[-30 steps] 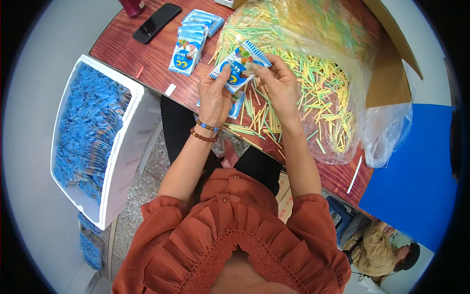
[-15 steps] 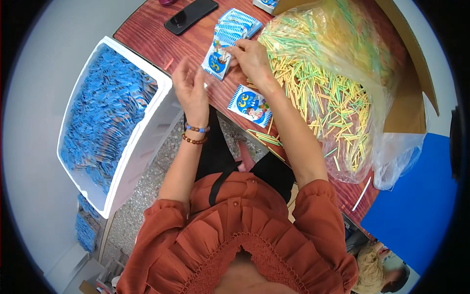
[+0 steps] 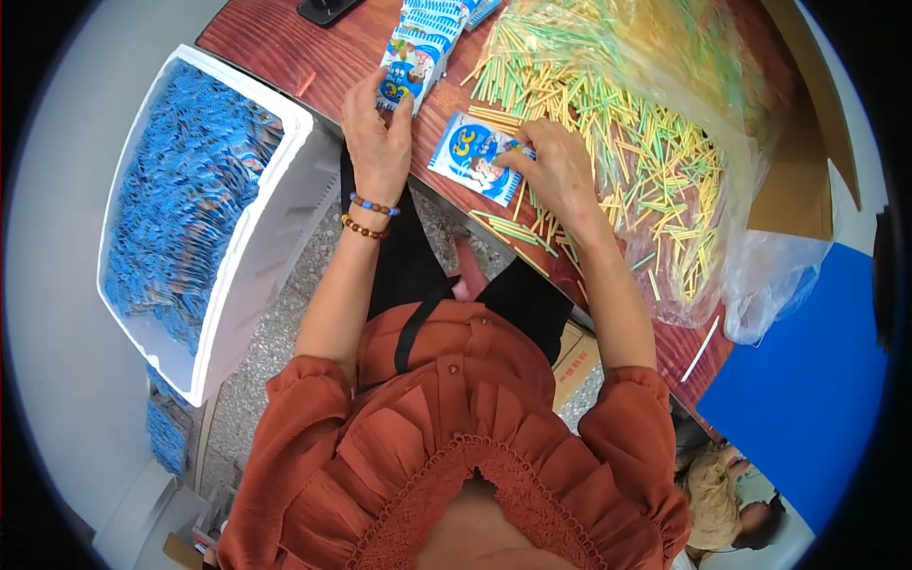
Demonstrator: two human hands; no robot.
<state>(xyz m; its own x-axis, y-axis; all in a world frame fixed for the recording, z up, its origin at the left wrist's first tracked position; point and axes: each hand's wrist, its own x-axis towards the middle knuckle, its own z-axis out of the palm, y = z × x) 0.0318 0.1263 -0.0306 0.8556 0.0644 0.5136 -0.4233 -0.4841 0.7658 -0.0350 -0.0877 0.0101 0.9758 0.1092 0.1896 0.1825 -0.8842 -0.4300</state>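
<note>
Blue-and-white printed packets lie fanned in an overlapping row (image 3: 425, 43) on the red wood-grain table. My left hand (image 3: 380, 133) is at the near end of this row, its thumb and fingers apart on either side of the lowest packet and touching its edges. A single flat packet (image 3: 467, 152) lies closer to me, between my hands. My right hand (image 3: 559, 171) has its thumb and fingers closed on this packet's right edge. Just beyond and beside the right hand spreads a heap of short thin yellow and green sticks (image 3: 655, 180).
A white foam box (image 3: 296, 128) full of blue packets stands at the left. Clear plastic bags (image 3: 774, 275) and a cardboard box (image 3: 803, 190) edge the heap at the right. A dark phone (image 3: 325, 8) lies at the far edge of view; another person (image 3: 714, 499) is lower right.
My left hand has moved up to the near end of the packet row. My right hand has left the row and come nearer, onto the single packet.
</note>
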